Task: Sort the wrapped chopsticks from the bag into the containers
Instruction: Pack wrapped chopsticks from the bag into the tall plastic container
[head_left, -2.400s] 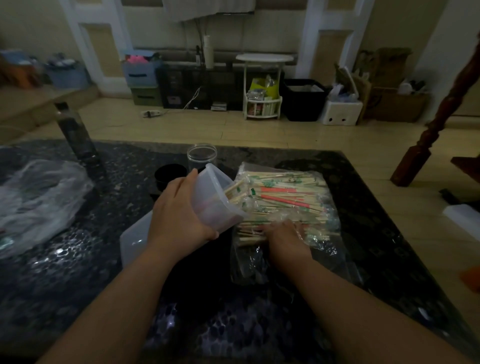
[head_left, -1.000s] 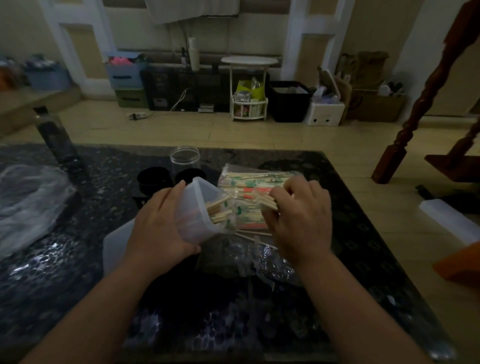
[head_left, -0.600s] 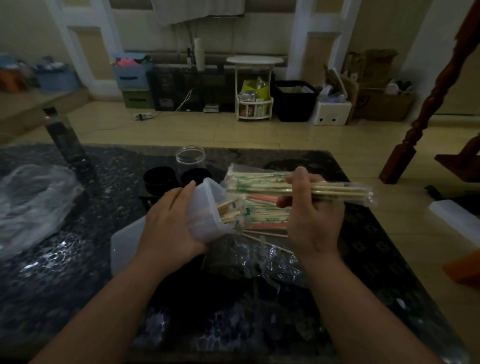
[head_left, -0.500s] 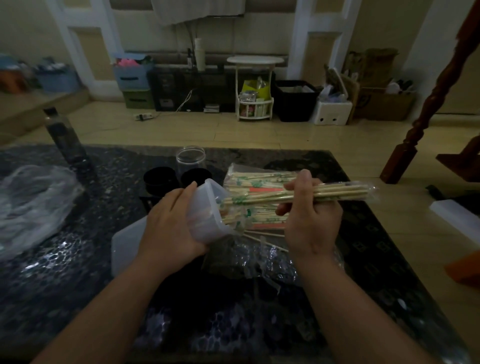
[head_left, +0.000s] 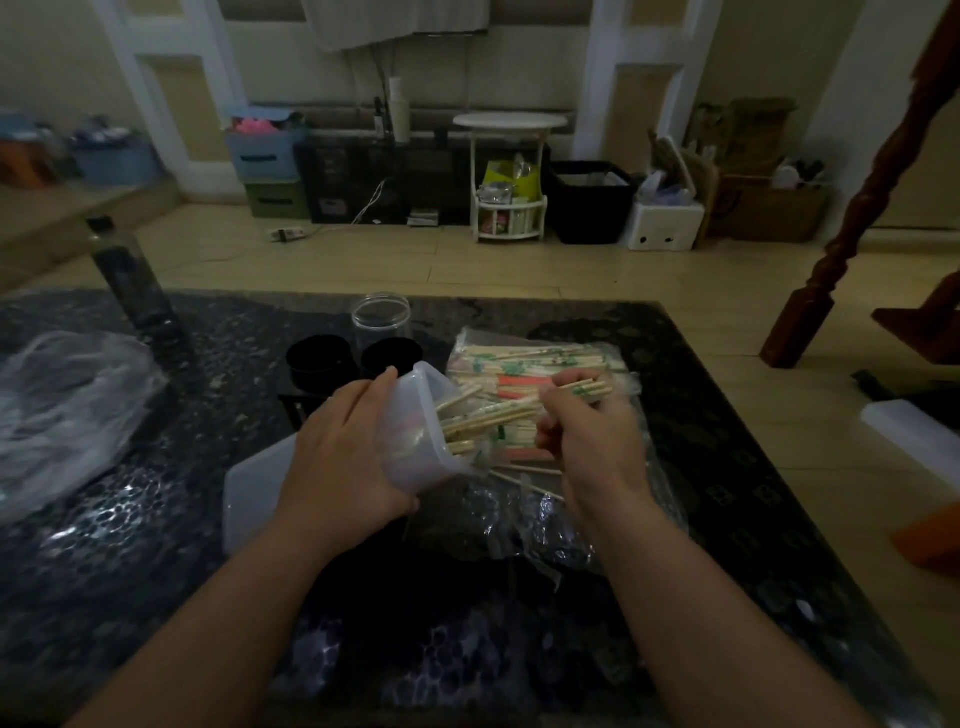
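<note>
My left hand (head_left: 343, 457) grips a translucent white plastic container (head_left: 415, 431), tilted with its mouth facing right. Several wrapped chopsticks stick out of that mouth. My right hand (head_left: 587, 441) holds a bundle of wrapped chopsticks (head_left: 524, 410), its left end inside the container's mouth and its right end poking past my fingers. Behind both hands lies the clear plastic bag (head_left: 540, 358) full of wrapped chopsticks with green and red print, resting on the dark patterned table (head_left: 156, 519).
Two black round containers (head_left: 317, 358) (head_left: 389, 356) and a clear jar (head_left: 382, 317) stand behind my left hand. A white lid (head_left: 254, 488) lies under my left wrist. A crumpled clear bag (head_left: 62, 410) sits at far left, a dark bottle (head_left: 130, 286) behind it.
My right hand lifted a bundle of chopsticks out of the bag, turned it level and has pushed it leftward into the container's mouth. My left hand kept the container tilted.
</note>
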